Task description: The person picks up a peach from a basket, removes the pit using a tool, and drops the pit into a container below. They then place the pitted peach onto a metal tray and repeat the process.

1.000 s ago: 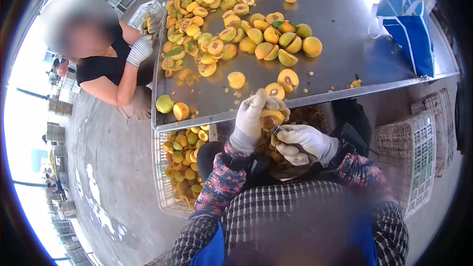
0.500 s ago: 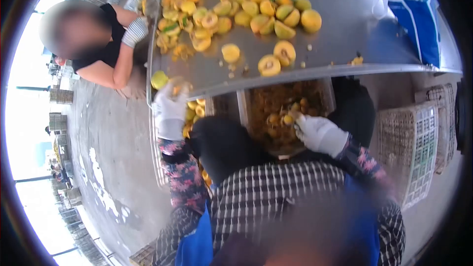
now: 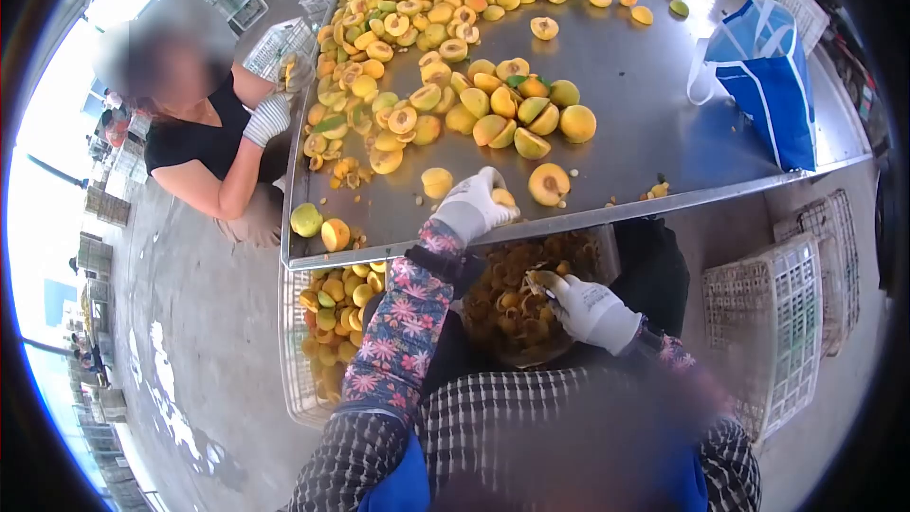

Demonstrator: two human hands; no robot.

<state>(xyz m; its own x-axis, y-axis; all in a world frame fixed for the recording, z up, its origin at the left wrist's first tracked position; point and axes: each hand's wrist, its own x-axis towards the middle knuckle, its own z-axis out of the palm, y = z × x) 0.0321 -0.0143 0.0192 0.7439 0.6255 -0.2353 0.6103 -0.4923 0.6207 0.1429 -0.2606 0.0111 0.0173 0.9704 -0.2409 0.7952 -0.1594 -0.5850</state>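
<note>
My left hand, in a white glove, is closed round a halved yellow fruit at the near edge of the metal table. To its right lies a fruit half, cut face up; another half is to its left. My right hand, also gloved, holds a small tool, partly hidden by the fingers, above a container of fruit scraps below the table edge. A pile of halved fruit covers the table's far left part.
A person with striped gloves sits at the left side of the table. A white crate of fruit stands below the table's left corner. The blue bag is on the table at right. White crates stand at lower right.
My left hand has moved right from the table's left corner to the fruit halves; a half now lies at that corner. My right hand remains over the scraps. The view has shifted.
</note>
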